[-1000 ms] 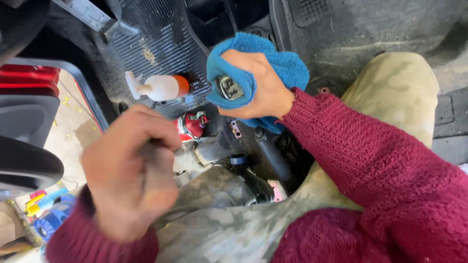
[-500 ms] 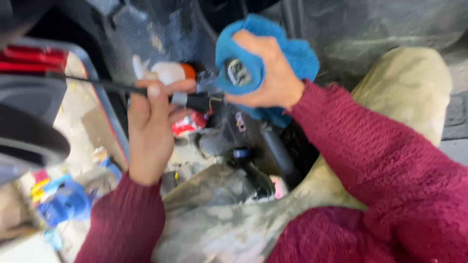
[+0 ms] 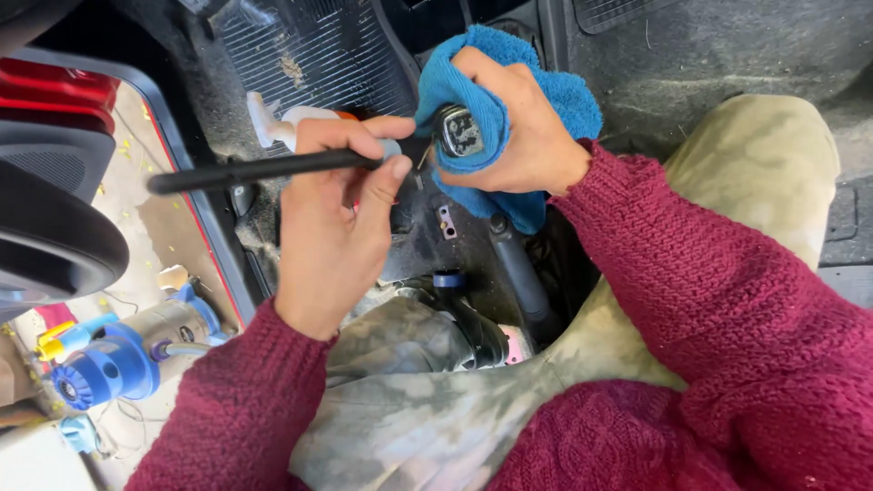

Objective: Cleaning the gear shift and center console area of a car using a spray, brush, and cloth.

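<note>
Brushing a small dark pedal-like metal pad wrapped in a blue microfibre cloth, down in a car footwell.

Left hand closed around a long black slender brush handle, tip end meeting the pad; right hand clenched on the cloth and pad together, thumb beside the pad's face. Just behind the left fingers, lying on a black ribbed rubber floor mat, a white spray bottle with an orange collar. Outside the red door sill, resting on the ground at lower left, a blue and silver power tool. Maroon knitted sleeves on both arms, above stained pale trousers.
</note>
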